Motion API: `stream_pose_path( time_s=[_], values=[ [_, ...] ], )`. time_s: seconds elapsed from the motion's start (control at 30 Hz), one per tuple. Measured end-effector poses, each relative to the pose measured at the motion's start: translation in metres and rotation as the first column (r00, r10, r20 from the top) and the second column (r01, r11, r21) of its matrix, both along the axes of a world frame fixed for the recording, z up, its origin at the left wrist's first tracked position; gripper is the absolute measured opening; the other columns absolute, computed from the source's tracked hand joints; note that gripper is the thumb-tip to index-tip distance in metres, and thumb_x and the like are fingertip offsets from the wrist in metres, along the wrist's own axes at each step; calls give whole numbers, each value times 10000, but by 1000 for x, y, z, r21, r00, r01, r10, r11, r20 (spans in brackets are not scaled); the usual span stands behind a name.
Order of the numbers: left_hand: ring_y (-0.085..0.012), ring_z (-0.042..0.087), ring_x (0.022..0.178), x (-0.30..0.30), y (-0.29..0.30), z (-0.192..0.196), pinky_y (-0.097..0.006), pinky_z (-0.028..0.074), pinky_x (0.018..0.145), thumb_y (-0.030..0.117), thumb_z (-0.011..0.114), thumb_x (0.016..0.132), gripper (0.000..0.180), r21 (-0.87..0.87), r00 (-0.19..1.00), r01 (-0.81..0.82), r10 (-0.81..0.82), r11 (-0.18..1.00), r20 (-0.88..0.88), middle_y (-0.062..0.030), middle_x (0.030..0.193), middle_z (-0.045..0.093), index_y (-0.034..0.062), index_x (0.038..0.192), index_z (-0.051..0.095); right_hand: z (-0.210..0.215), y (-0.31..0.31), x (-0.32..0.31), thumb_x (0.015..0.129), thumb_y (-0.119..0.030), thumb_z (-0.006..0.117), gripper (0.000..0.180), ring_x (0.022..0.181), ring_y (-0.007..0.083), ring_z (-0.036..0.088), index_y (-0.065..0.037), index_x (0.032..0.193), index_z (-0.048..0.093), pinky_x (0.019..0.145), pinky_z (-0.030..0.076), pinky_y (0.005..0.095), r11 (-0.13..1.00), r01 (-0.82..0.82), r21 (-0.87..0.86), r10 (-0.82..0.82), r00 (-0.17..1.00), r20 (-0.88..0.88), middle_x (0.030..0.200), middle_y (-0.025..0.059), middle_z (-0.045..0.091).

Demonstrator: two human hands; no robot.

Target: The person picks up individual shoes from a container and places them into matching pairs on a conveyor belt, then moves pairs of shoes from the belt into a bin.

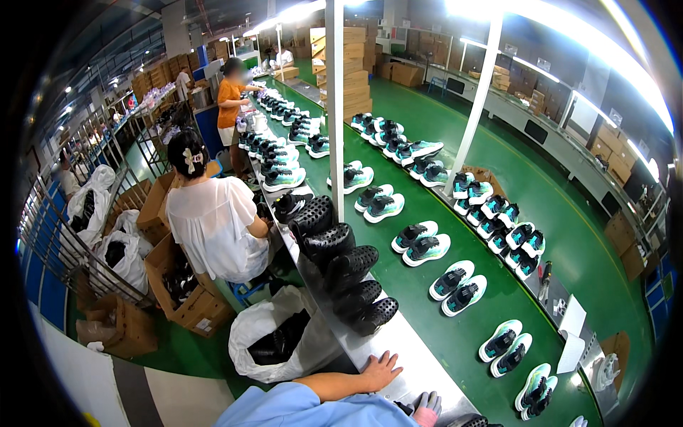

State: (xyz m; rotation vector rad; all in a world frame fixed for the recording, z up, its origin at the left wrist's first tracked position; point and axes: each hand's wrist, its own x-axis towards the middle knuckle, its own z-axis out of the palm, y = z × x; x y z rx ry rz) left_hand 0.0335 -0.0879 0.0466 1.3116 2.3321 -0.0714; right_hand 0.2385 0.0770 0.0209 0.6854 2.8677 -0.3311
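Note:
My left hand (380,371), bare below a blue sleeve, rests palm down with fingers spread on a shiny metal ledge (411,354) beside the green conveyor. At the lower edge, my right hand (427,409) wears a grey and pink glove. Its visible fingers look stretched out on the ledge; the rest is cut off. Just right of it, a black object (467,421) is only partly in view. Beyond my left hand stands a row of black, hole-dotted, shoe-shaped pieces (351,266). Pairs of white, teal and black sneakers (464,288) line the green conveyor belt (398,292).
A white sack (245,349) of black pieces stands left of the ledge. Past it, a person in a white top (213,220) sits by cardboard boxes (192,306); another in orange (229,107) stands farther along. White posts (334,107) rise along the line. Pliers-like tools (545,281) lie right.

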Motion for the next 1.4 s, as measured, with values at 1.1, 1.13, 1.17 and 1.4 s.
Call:
stream_pose_path(
  time_s=[1.1,1.13,1.17,1.4],
  values=[
    [-463,252,1515,4,5,-4,-672,436,986,148,699,859,755,46,996,-89,89,995,3,-232,1670,211,169,1553,403,-65,82,-34,1023,-304,553,420,1214,323,618,-59,1364,560,1042,510,456,-513,362,-778,-273,790,548,1309,199,638],
    [-463,252,1515,6,5,-2,-672,436,986,148,699,859,755,48,996,-93,93,994,11,-232,1670,211,169,1553,403,-63,83,-32,1040,-308,528,410,1221,321,613,-60,1366,556,1055,506,459,-519,360,-775,-261,797,545,1308,196,636],
    [-452,252,1512,7,4,0,-677,429,983,187,606,931,628,38,996,-89,89,995,-4,-211,1670,226,187,1535,434,-62,82,-31,1073,-314,476,396,1235,316,605,-62,1370,549,1081,499,464,-535,345,-771,-239,814,530,1306,189,633],
    [-442,250,1512,9,6,5,-684,417,991,233,528,995,531,22,996,-78,78,997,-38,-187,1672,245,205,1522,461,-47,73,-33,1045,-321,570,414,1149,273,658,-64,1370,578,1004,544,394,-501,288,-816,-288,834,471,1224,197,663]
  ],
)
